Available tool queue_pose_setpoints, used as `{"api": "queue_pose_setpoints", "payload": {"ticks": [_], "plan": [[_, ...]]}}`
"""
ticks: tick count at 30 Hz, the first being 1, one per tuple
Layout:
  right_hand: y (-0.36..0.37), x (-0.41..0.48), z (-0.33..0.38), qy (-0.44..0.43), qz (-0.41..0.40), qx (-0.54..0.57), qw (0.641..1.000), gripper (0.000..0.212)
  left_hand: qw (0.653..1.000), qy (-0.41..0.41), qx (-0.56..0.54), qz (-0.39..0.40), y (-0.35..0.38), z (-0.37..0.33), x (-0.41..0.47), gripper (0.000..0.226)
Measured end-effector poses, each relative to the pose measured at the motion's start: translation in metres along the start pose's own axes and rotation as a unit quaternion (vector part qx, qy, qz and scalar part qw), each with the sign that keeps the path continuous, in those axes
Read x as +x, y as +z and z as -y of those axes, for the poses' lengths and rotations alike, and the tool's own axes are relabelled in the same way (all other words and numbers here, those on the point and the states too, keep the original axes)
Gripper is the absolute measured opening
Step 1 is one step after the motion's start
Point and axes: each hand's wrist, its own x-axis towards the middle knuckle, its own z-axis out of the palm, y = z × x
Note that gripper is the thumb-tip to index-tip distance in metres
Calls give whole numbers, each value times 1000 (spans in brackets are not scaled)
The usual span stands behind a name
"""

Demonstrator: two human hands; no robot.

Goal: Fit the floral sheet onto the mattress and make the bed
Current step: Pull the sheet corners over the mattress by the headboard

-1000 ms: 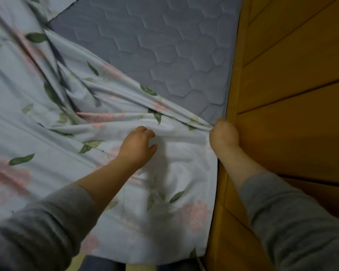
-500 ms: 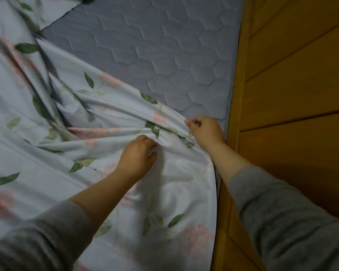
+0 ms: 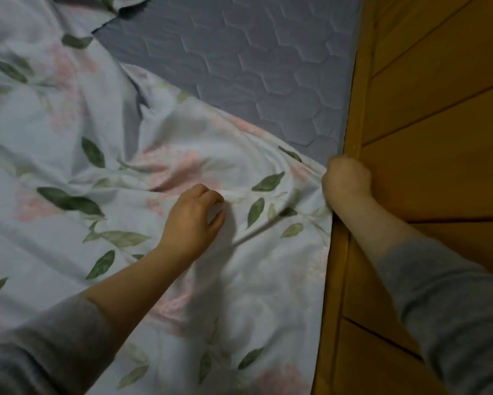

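Observation:
The floral sheet, pale blue with pink flowers and green leaves, lies rumpled over the left and lower part of the grey quilted mattress. My right hand grips the sheet's edge in a fist, right at the gap between mattress and wooden bed frame. My left hand rests on the sheet a little to the left, its fingers curled and pinching a fold of fabric. Folds run taut from one hand to the other.
The wooden bed frame with slanted planks fills the right side and stands tight against the mattress edge. The mattress's upper middle is bare. Another bunch of sheet lies at the top left.
My right hand has pulled the sheet edge rightwards from the mattress top to the frame gap. More sheet now covers the mattress. My left hand has stayed on the fabric.

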Motion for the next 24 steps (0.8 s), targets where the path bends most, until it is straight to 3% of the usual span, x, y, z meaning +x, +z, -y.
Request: {"api": "queue_pose_setpoints", "payload": {"ticks": [4,9,14,17,19,21,24], "plan": [[13,8,5,-15,21,68,997,23,998,-12,20,54,17,7,10,39],[14,29,26,-20,5,206,978,34,997,5,53,58,29,9,17,48],[-4,60,56,69,86,396,911,40,998,-1,54,26,28,7,27,42],[-15,74,69,64,115,452,882,35,998,1,62,24,24,9,36,45],[-18,79,72,39,89,439,893,24,998,-1,67,18,22,8,41,43],[-25,83,63,13,12,370,929,8,998,2,60,3,21,6,45,42],[-42,96,27,-34,-162,173,971,20,998,24,50,-11,18,2,51,42]]}}
